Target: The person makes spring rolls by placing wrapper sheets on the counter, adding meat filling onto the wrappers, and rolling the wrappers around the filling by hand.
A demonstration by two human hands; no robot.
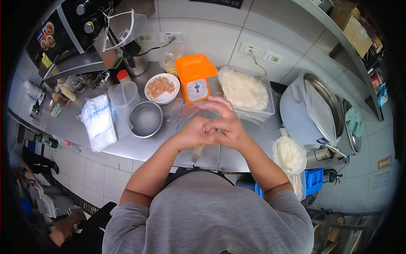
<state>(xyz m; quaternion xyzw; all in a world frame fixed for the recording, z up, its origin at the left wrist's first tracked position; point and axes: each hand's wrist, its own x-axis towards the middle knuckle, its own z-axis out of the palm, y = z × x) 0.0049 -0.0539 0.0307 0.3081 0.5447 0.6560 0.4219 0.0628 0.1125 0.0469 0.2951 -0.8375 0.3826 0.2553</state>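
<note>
My left hand [195, 132] and my right hand [229, 127] meet above the front of the steel counter. The left fingers are curled closed. On the right hand, thumb and forefinger pinch against the left fingers, while the other fingers stretch out. What lies between them is hidden. Below my left hand shows a small pale strip [196, 153]; I cannot tell whether it hangs or lies on the counter. Clear plastic film [186, 114] spreads behind the hands. Beyond stand an orange kitchen scale [197, 90] and a white bowl [163, 100] of pinkish minced filling.
Left of my hands are a metal bowl [146, 130] of cloudy liquid, a clear plastic jug [122, 99] and plastic bags [99, 122]. Rightward, a clear tub [264, 111] holds pale sheets [243, 86], near a bagged white bundle [289, 155] and a large container [292, 101]. Another person's arm [63, 228] shows lower left.
</note>
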